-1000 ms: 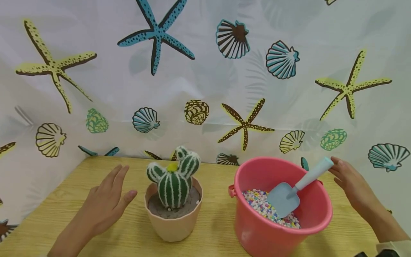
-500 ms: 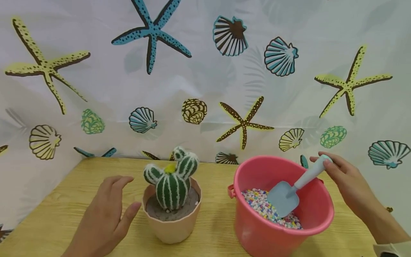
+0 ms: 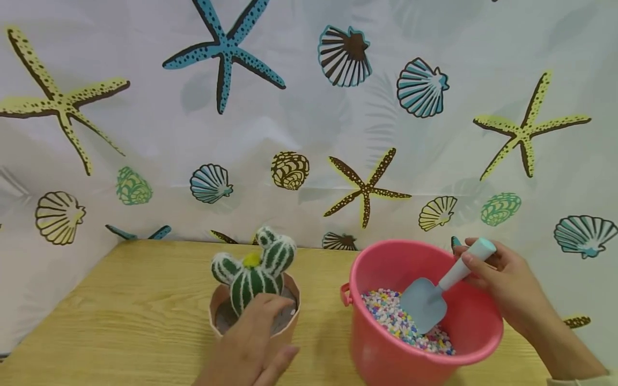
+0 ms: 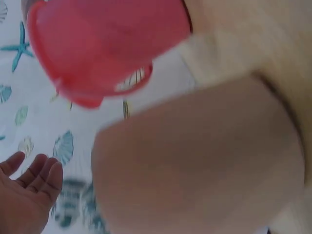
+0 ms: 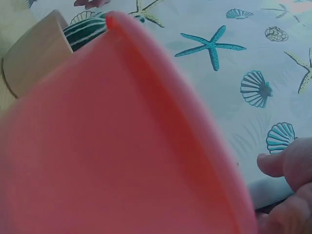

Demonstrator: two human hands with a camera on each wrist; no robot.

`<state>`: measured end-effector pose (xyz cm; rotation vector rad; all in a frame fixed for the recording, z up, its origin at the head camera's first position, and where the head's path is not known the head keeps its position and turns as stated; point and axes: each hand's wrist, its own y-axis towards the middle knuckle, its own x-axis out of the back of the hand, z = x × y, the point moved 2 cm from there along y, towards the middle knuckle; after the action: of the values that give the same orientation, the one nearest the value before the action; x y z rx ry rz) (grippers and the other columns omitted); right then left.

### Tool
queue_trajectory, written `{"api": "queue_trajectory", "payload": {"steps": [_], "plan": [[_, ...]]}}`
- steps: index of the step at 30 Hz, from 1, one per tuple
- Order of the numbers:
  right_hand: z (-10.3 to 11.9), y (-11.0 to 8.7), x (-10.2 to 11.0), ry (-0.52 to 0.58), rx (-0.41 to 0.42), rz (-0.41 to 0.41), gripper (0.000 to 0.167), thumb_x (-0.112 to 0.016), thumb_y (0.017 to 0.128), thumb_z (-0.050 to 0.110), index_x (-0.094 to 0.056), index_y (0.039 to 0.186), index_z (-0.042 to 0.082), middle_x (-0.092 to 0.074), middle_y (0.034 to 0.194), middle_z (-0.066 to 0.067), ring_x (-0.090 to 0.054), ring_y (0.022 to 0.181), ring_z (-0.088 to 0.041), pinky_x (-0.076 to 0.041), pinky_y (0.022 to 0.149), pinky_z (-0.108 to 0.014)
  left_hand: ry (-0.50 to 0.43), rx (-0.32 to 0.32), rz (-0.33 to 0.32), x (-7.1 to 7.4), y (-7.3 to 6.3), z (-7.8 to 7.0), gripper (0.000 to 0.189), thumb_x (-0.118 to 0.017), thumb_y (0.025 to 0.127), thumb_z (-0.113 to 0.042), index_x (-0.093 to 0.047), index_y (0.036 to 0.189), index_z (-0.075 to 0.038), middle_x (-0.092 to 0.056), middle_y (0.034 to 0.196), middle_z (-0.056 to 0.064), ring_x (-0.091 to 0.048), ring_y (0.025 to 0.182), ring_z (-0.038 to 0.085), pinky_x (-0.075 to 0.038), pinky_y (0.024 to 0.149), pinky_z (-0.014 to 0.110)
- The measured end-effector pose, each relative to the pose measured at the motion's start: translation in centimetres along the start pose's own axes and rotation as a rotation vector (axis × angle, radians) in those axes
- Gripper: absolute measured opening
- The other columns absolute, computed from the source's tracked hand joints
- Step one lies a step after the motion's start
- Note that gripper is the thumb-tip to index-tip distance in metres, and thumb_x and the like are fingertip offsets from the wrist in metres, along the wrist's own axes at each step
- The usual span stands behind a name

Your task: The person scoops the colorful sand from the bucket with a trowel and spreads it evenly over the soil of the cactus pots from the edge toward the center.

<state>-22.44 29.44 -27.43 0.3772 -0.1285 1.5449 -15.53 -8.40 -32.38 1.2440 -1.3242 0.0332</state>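
Observation:
My right hand point(image 3: 519, 292) pinches the handle of a light blue toy shovel point(image 3: 425, 305), thumb on the near side and fingers behind. The shovel's blade rests against small multicoloured beads point(image 3: 386, 313) inside a pink bucket point(image 3: 381, 348). In the right wrist view the bucket wall point(image 5: 112, 136) fills most of the picture, with my thumb and fingers point(image 5: 292, 209) at the right edge. My left hand point(image 3: 246, 338) hovers in front of a potted plush cactus point(image 3: 251, 287), fingers loosely bent, holding nothing. The peach pot point(image 4: 195, 165) stands close beside it in the left wrist view.
Both the bucket and the pot stand on a wood-grain table point(image 3: 125, 300), the pot to the bucket's left. Behind them hangs a white cloth point(image 3: 299, 118) printed with starfish and shells. A pink lug point(image 3: 345, 294) juts from the bucket's left side.
My left hand has come from the left of the pot to in front of it, now overlapping it. My right hand has moved left and closed its fingers round the shovel's handle.

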Motion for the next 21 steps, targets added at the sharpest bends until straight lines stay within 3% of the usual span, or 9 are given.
{"api": "queue_trajectory", "payload": {"steps": [3,6,10,13,16,19,21], "plan": [[-0.1,0.2,-0.2,-0.057,-0.026,-0.029,0.052,-0.055,0.097,0.029,-0.038,0.135,-0.002,-0.06,0.103,0.025,-0.061,0.094,0.006,-0.056,0.077,-0.021,-0.133,0.133,0.114,-2.2,1.0,-1.2,0.046,-0.054,0.096,-0.041,-0.042,0.129,-0.012,-0.05,0.12,0.0,-0.052,0.105,0.007,-0.052,0.084,0.031],[-0.1,0.3,-0.3,-0.095,-0.013,-0.065,0.049,-0.051,0.099,0.031,-0.039,0.132,-0.002,-0.06,0.099,0.028,-0.061,0.091,0.007,-0.055,0.076,-0.019,-0.302,0.282,0.217,-4.1,2.2,-1.9,0.06,-0.052,0.094,-0.052,-0.037,0.135,-0.011,-0.045,0.13,0.004,-0.047,0.117,0.015,-0.049,0.093,0.041],[0.1,0.3,-0.6,-0.148,0.06,-0.128,0.049,-0.047,0.1,0.029,-0.032,0.134,-0.003,-0.058,0.097,0.031,-0.059,0.091,0.009,-0.054,0.074,-0.016,-0.512,0.438,0.251,-6.1,3.9,-2.2,0.082,-0.06,0.085,-0.06,-0.029,0.144,-0.013,-0.034,0.145,0.008,-0.035,0.135,0.027,-0.039,0.104,0.055],[0.4,0.3,-1.0,-0.179,0.122,-0.177,0.047,-0.047,0.101,0.027,-0.032,0.133,-0.003,-0.058,0.097,0.03,-0.059,0.091,0.009,-0.054,0.073,-0.015,-0.6,0.469,0.234,-7.2,4.9,-2.2,0.093,-0.068,0.079,-0.059,-0.023,0.149,-0.017,-0.028,0.152,0.006,-0.028,0.14,0.03,-0.036,0.104,0.059],[0.6,0.3,-1.5,-0.203,0.185,-0.24,0.039,-0.046,0.101,0.023,-0.035,0.128,-0.002,-0.058,0.095,0.03,-0.059,0.089,0.009,-0.053,0.072,-0.013,-0.664,0.488,0.266,-8.2,5.7,-2.2,0.103,-0.072,0.075,-0.059,-0.015,0.153,-0.022,-0.02,0.157,0.004,-0.025,0.142,0.033,-0.038,0.102,0.06],[0.7,0.4,-1.9,-0.25,0.229,-0.308,0.035,-0.046,0.101,0.018,-0.037,0.127,-0.003,-0.057,0.093,0.031,-0.057,0.089,0.012,-0.048,0.077,-0.006,-0.737,0.526,0.324,-9.0,6.2,-2.4,0.11,-0.074,0.071,-0.061,-0.007,0.153,-0.03,-0.015,0.159,0.0,-0.032,0.138,0.031,-0.042,0.099,0.058],[0.8,0.5,-2.1,-0.303,0.254,-0.345,0.035,-0.046,0.101,0.017,-0.037,0.128,-0.003,-0.061,0.096,0.024,-0.055,0.089,0.014,-0.042,0.08,-0.002,-0.776,0.524,0.334,-9.3,6.5,-2.4,0.111,-0.075,0.071,-0.06,-0.004,0.153,-0.035,-0.016,0.158,-0.002,-0.037,0.134,0.029,-0.044,0.099,0.054]]}}
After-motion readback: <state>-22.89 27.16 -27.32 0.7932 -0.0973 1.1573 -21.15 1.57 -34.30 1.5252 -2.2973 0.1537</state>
